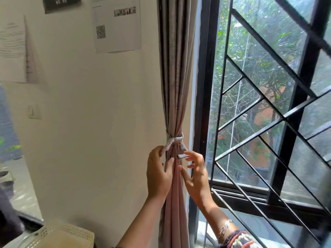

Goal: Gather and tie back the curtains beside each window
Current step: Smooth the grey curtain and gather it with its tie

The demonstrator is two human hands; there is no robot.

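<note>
The curtain [176, 86] is hanging gathered into a narrow column between the wall [98, 122] and the window frame [204, 86]. The fabric tie [176, 139] is circling it at its tightest point and is knotted at the front, with two short tails sticking out. The left grip [158, 173] is pinching the left tail at its fingertips, and its thumb is lying against the folds just below the knot. The right grip [196, 173] is released, with fingers spread and one fingertip at the right tail; I cannot tell whether it is touching or just short of it.

The knot is looking like a single crossing, and the tails are leaving little to hold. If the left grip is letting go before the right is taking its tail, the crossing is likely to slacken. The tie would then be sliding down the smooth folds and the gather would be spilling open. Pulling on one tail alone is risking dragging the knot sideways or drawing that short end back through. A hard downward tug is also loading the curtain's hanging points, which are out of view. The bracelet [226, 226] on the right wrist is riding near the fabric and could be snagging it. Any other windows' curtains are not showing here.
</note>
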